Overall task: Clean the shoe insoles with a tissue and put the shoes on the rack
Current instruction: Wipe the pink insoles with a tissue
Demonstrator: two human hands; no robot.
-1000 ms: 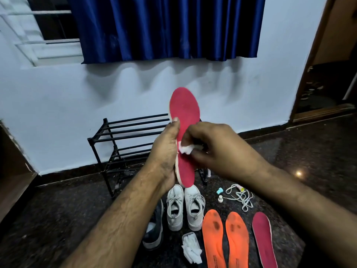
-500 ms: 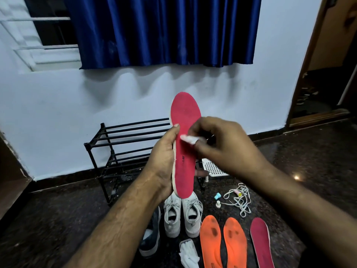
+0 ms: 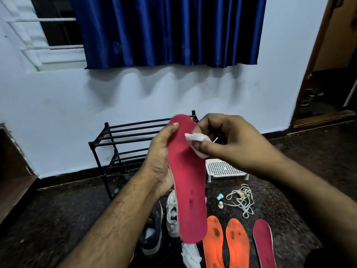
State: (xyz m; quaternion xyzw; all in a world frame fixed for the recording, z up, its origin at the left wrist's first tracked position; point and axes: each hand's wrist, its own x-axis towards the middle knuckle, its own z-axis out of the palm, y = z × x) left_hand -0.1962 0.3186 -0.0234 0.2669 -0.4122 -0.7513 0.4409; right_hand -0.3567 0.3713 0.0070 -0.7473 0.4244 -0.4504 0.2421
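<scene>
The left hand [image 3: 161,159] grips a long pink-red foam insole [image 3: 188,182] along its left edge, holding it upright over the dark floor [image 3: 58,219] — toe end up. The right hand [image 3: 229,141] pinches a folded white tissue [image 3: 195,139] between thumb and fingertips, touching the insole's upper right edge. Behind stands the black metal shoe rack [image 3: 123,144]; two orange insoles [image 3: 225,242] lie on the floor below.

Left hand [image 3: 161,161] holds red insole [image 3: 188,182]; right hand [image 3: 229,141] pinches tissue [image 3: 194,137] against it.
</scene>
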